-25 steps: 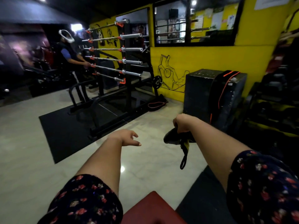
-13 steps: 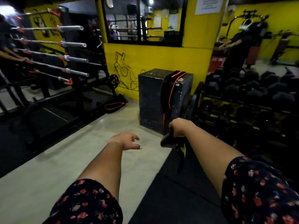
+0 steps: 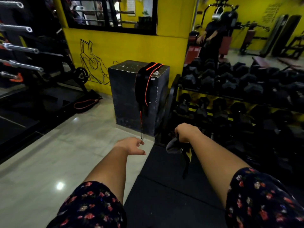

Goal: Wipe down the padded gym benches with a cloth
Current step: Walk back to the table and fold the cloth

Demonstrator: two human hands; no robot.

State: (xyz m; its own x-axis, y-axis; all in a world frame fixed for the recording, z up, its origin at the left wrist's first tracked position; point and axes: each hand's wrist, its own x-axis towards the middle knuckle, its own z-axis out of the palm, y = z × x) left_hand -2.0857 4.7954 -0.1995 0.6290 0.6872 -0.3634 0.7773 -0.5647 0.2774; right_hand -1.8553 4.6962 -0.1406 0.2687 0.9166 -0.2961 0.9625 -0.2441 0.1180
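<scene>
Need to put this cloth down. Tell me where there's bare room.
Bare tile floor lies between the barbell rack and the box. The black mat ahead is bare too, as is the box top left of the belt. The dumbbell rack, right, is crowded.

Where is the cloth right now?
Head view, right of centre: the cloth hangs from the right hand above the black floor mat, in front of the dumbbell rack.

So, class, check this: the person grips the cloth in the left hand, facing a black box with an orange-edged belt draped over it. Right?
Wrong hand. The head view shows the cloth gripped in the right hand; the left hand is open and holds nothing. The black box with the orange-edged belt draped over it is as stated.
</scene>
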